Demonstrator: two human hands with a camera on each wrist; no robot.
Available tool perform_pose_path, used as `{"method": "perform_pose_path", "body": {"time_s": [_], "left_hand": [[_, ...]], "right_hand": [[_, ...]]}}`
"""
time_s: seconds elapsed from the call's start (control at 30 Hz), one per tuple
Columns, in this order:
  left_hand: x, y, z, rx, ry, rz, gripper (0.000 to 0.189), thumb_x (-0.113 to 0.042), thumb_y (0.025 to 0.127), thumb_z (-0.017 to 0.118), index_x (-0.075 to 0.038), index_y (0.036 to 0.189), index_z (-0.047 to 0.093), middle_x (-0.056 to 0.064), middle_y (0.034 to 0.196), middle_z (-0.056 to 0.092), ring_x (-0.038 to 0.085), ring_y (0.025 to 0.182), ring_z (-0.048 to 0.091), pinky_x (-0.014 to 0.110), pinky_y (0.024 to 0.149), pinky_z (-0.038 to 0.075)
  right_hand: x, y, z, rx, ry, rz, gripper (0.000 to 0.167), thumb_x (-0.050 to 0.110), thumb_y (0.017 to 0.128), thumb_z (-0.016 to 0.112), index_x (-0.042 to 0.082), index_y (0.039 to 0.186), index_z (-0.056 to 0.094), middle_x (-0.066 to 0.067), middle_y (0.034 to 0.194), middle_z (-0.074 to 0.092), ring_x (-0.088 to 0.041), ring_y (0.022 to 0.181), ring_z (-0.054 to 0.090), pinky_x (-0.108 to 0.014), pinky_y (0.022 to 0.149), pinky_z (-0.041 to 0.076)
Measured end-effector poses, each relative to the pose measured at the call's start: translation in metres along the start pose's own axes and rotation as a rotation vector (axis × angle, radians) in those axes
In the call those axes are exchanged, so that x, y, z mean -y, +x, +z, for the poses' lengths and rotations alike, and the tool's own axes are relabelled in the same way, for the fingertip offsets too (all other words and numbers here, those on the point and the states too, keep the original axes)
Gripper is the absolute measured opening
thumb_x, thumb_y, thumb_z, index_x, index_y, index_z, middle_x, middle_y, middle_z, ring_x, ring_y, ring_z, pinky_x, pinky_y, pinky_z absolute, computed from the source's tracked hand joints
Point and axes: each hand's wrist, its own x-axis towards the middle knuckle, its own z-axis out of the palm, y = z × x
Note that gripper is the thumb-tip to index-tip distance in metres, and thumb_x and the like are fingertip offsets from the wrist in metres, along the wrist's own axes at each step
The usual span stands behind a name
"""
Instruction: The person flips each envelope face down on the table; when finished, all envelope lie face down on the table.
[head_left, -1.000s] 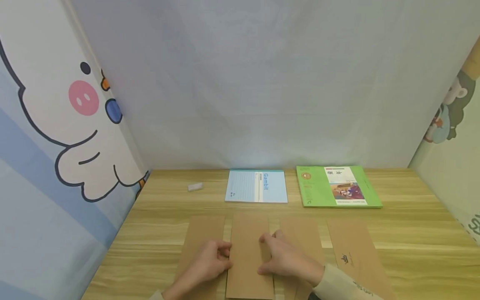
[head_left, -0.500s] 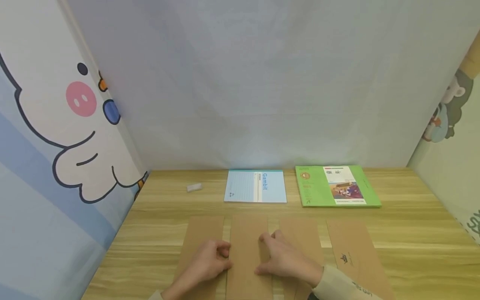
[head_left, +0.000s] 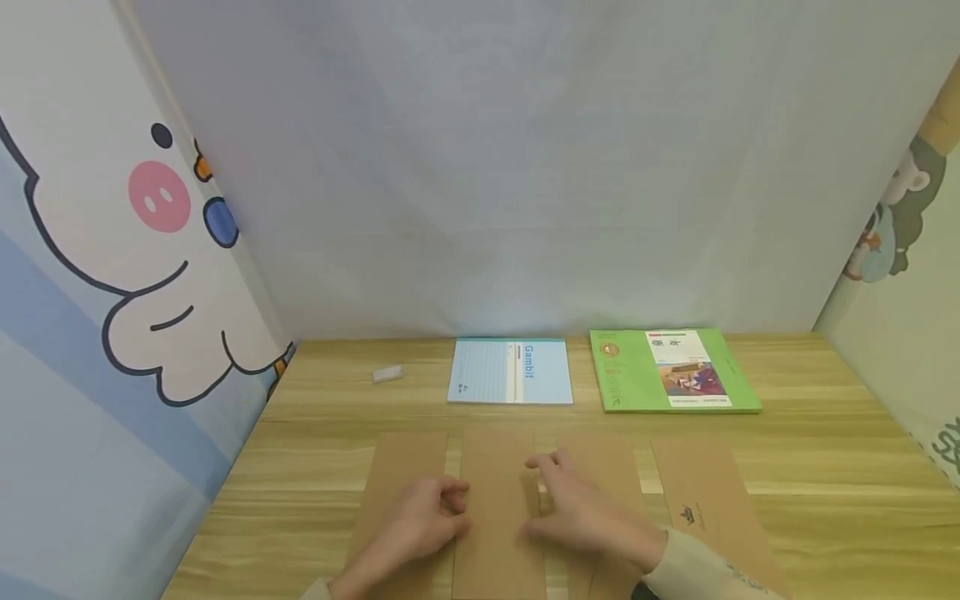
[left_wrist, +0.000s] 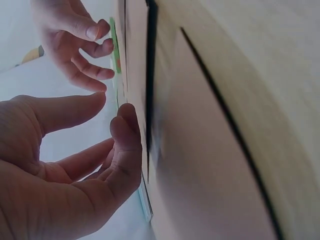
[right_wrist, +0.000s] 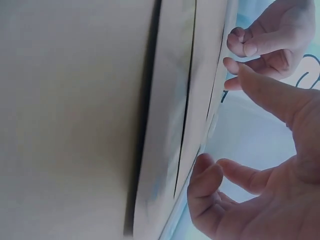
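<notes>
Several brown kraft-covered notebooks lie upright in a row in the head view. Over the left edge of the second notebook (head_left: pixel 498 512) is my left hand (head_left: pixel 420 521), which overlaps the leftmost notebook (head_left: pixel 408 458). My right hand (head_left: pixel 577 504) hovers by the second one's right edge, its forearm crossing the third notebook (head_left: pixel 603 458). Both wrist views show loosely bent fingers with a gap between thumb and fingertips and nothing held. The rightmost notebook (head_left: pixel 716 500) bears a small dark crown print and is touched by neither hand.
At the back of the wooden table (head_left: pixel 315 450) lie a white eraser-like block (head_left: pixel 387 374), a light blue "Gambit" notebook (head_left: pixel 487 371) and a green book (head_left: pixel 633 379). A grey-white cloth (head_left: pixel 540 183) hangs behind, with cartoon-printed cloths at both sides.
My right hand has lifted off the second notebook's right edge and shifted slightly right. My left hand's fingertips have edged slightly right over that notebook's left edge. The notebooks keep their row.
</notes>
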Motion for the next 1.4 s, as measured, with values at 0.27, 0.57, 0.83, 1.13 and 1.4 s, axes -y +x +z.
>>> {"method": "perform_pose_path", "body": {"time_s": [0.27,0.57,0.83,1.13,1.4], "left_hand": [[-0.018,0.012,0.013,0.074,-0.033,0.017,0.038,-0.003,0.074,0.076,0.007,0.109,0.065,-0.001,0.08,0.062,0.008,0.067,0.058,0.023,0.058,0.049],[-0.034,0.025,0.032,0.126,-0.151,0.065,0.039,0.004,0.073,0.075,0.013,0.109,0.063,0.0,0.074,0.06,0.007,0.061,0.057,0.022,0.053,0.049],[-0.047,0.034,0.037,0.162,-0.112,0.022,0.047,-0.003,0.073,0.078,0.011,0.114,0.061,-0.004,0.071,0.06,0.008,0.056,0.057,0.023,0.053,0.048],[-0.07,0.043,0.055,0.189,0.021,0.033,0.038,-0.006,0.073,0.076,0.01,0.105,0.065,-0.009,0.054,0.055,0.004,0.043,0.047,0.019,0.046,0.039],[-0.076,0.045,0.073,0.209,0.136,-0.015,0.034,0.004,0.067,0.068,-0.011,0.05,0.043,-0.009,0.038,0.041,0.005,0.035,0.036,0.019,0.036,0.025]], "right_hand": [[-0.009,-0.008,-0.016,-0.056,-0.031,0.025,0.08,0.033,0.07,0.084,0.0,0.131,0.045,-0.016,0.116,0.054,-0.031,0.102,0.055,-0.048,0.084,0.047],[-0.018,-0.021,-0.032,-0.096,-0.082,0.146,0.085,0.028,0.066,0.087,-0.002,0.134,0.045,-0.018,0.116,0.055,-0.032,0.103,0.055,-0.048,0.087,0.046],[-0.037,-0.033,-0.054,-0.072,-0.105,0.208,0.092,0.03,0.066,0.086,-0.008,0.136,0.039,-0.03,0.127,0.049,-0.044,0.114,0.049,-0.056,0.093,0.04],[-0.05,-0.051,-0.064,-0.082,-0.121,0.266,0.102,0.033,0.06,0.089,-0.013,0.135,0.037,-0.039,0.126,0.044,-0.051,0.115,0.045,-0.06,0.093,0.037],[-0.052,-0.056,-0.063,-0.073,-0.133,0.294,0.105,0.033,0.056,0.09,-0.014,0.134,0.037,-0.035,0.116,0.052,-0.046,0.106,0.051,-0.057,0.089,0.042]]}}
